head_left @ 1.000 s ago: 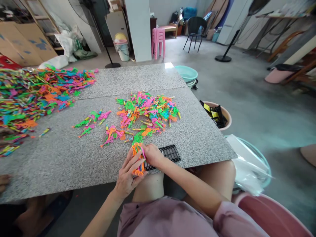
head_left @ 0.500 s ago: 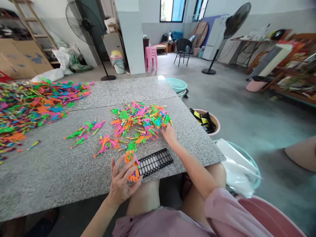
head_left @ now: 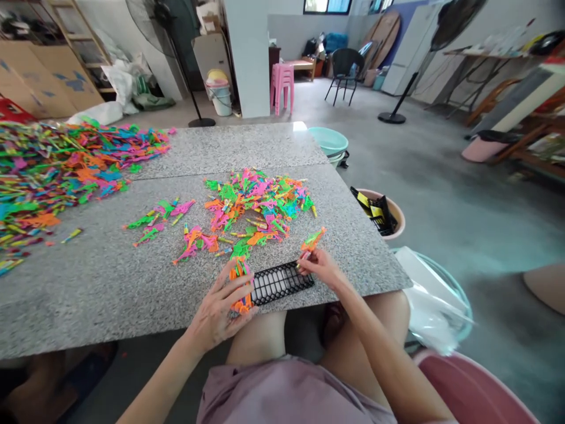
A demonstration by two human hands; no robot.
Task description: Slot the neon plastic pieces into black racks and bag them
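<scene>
Pinching an orange-and-green toy (head_left: 314, 238) in the closed grip of the right hand (head_left: 323, 269), at the right end of the black tray (head_left: 277, 282); resting the left hand (head_left: 220, 309), spread open, across bunched toys (head_left: 241, 268) at the left end. Likely light, stiff, slightly slick; best pinched mid-body.

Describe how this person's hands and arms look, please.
The left hand and right hand are human hands without gloves; no watch, bracelet or cable shows at either wrist. Both forearms are uncovered. Mauve clothing, plain as far as it shows, covers the lap.
</scene>
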